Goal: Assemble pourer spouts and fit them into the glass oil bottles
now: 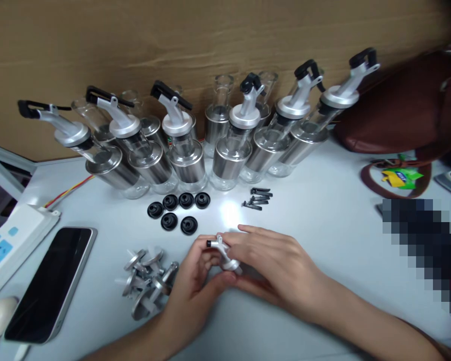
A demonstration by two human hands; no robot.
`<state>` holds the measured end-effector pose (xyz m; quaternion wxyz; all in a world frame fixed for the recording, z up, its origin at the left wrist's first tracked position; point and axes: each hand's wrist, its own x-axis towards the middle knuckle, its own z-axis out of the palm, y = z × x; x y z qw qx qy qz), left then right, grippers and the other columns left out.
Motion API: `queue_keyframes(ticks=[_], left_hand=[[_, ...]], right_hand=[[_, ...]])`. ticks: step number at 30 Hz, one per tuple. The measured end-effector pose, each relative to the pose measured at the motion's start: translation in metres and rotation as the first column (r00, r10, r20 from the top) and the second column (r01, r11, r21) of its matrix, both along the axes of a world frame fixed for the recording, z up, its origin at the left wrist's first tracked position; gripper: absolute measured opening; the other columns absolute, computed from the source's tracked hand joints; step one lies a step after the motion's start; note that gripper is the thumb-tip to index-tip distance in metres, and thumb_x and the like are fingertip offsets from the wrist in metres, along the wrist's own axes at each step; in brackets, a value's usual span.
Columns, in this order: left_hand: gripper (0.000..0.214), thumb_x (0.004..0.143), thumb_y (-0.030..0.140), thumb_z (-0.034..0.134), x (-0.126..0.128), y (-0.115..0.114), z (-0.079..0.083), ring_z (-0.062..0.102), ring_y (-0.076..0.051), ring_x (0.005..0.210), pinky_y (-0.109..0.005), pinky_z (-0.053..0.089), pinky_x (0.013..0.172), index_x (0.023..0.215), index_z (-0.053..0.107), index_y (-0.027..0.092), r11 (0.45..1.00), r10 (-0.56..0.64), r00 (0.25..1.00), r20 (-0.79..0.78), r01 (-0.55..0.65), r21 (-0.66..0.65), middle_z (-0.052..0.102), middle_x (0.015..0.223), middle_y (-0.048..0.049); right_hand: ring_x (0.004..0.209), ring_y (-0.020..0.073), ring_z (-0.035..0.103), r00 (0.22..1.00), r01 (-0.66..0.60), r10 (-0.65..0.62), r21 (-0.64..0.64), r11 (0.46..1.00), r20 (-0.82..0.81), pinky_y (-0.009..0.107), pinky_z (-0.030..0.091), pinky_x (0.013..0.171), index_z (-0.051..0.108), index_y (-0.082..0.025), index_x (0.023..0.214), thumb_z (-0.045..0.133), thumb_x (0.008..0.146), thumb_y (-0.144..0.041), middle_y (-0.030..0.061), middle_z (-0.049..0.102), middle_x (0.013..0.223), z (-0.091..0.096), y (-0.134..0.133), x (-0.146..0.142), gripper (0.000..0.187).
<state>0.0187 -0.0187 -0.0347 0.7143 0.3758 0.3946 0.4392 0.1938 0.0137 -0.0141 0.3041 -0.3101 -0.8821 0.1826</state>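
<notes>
A silver bottle pourer (222, 250) with a black tip on its spout sits between my two hands, above the near part of the table. My left hand (199, 283) closes on it from the left, thumb at its round base. From the right, my right hand (281, 265) has its fingers on the pourer and partly covers it. A heap of silver pourer parts (146, 283) lies left of my left hand. Beyond my hands are several black ribbed stoppers (187, 201) and a small pile of black lever caps (258, 199).
A row of glass and steel bottles (190, 168) with pourers fitted stands at the back, more bottles behind. On the left are a phone (50, 283) and a white power strip (7, 248). A brown bag (394, 108) and a green-yellow packet (402, 178) lie right.
</notes>
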Motion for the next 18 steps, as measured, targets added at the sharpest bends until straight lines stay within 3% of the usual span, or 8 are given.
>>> queue_keyframes(ticks=[4,8,12,15,18], left_hand=[[0.023,0.086,0.034,0.069,0.000,-0.003,0.003,0.062,-0.014,0.095,-0.023,0.047,0.086,0.107,0.061,0.027,0.999,0.044,0.999,-0.011,-0.044,-0.013,0.067,0.099,-0.0002],[0.022,0.085,0.038,0.069,-0.001,-0.002,0.005,0.061,-0.014,0.097,-0.024,0.046,0.088,0.102,0.062,0.026,0.998,0.058,0.997,-0.053,-0.058,-0.007,0.066,0.100,-0.0007],[0.022,0.086,0.038,0.068,-0.003,0.000,0.006,0.062,-0.016,0.104,-0.027,0.044,0.094,0.103,0.061,0.026,0.999,0.009,0.998,-0.060,-0.011,-0.035,0.066,0.109,-0.0021],[0.019,0.088,0.040,0.065,-0.004,0.001,0.005,0.064,-0.015,0.092,-0.028,0.045,0.090,0.098,0.059,0.025,1.000,-0.007,0.999,-0.033,0.006,-0.014,0.066,0.104,-0.0012],[0.020,0.088,0.041,0.063,-0.005,0.000,0.004,0.061,-0.015,0.084,-0.027,0.046,0.083,0.097,0.059,0.024,1.000,0.003,0.999,-0.044,-0.002,0.012,0.066,0.094,-0.0013]], right_hand=[[0.098,0.0240,0.067,1.000,0.006,-0.005,0.017,1.000,-0.025,0.044,0.050,0.090,0.056,-0.013,0.109,0.056,0.093,-0.042,0.0116,0.072,0.106,0.009,0.004,0.004,0.033],[0.080,0.0218,0.059,0.965,0.245,-0.253,0.106,0.964,0.070,0.037,0.045,0.072,0.058,-0.015,0.100,0.049,0.095,-0.017,0.0082,0.070,0.087,0.009,0.012,0.013,0.010],[0.097,0.0307,0.053,0.861,0.356,-0.411,0.222,0.908,0.301,0.042,0.043,0.074,0.064,-0.014,0.103,0.043,0.096,-0.014,0.0160,0.066,0.105,-0.004,0.022,0.019,0.022],[0.105,0.0346,0.051,0.819,0.354,-0.423,0.239,0.904,0.387,0.046,0.044,0.078,0.066,-0.011,0.105,0.042,0.096,-0.015,0.0189,0.063,0.112,-0.012,0.026,0.021,0.025],[0.104,0.0334,0.053,0.836,0.349,-0.402,0.202,0.915,0.373,0.046,0.045,0.079,0.065,-0.012,0.108,0.044,0.096,-0.016,0.0178,0.064,0.111,-0.012,0.026,0.021,0.024]])
